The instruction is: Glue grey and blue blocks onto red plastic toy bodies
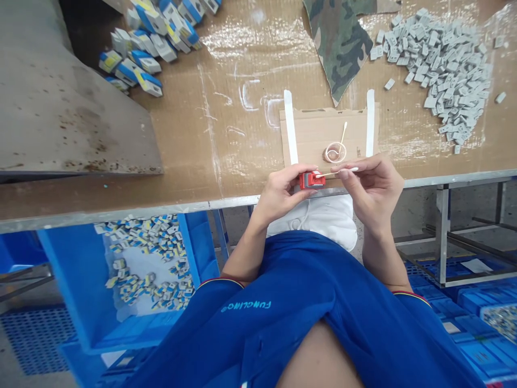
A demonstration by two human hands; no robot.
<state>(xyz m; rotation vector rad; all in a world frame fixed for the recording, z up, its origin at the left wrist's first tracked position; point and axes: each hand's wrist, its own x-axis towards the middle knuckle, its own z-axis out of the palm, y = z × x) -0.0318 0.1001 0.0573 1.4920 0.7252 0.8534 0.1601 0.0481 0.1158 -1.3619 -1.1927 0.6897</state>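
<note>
- Blue shirt (299,280) covers me; blue bins (70,269) sit lower than the cardboard-covered table (181,140).
- Left hand (277,196), half curled, grips the red part (305,181) at the table's edge.
- Right hand (375,188) pinches my swab (329,174), tip against it.

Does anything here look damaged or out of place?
Yes: rusty-brown blotches mark the metal container on the left, the taped-down cardboard has a ragged far edge, and some grey parts lie apart from their pile.

upper: royal-blue short-sleeved cloth shirt (299,302), light-blue "FUNGLING" lettering lay on its left side | cuffs: red-and-yellow striped edging | lower: white cloth garment (331,218) with drawstring showed | hands: were bare
</note>
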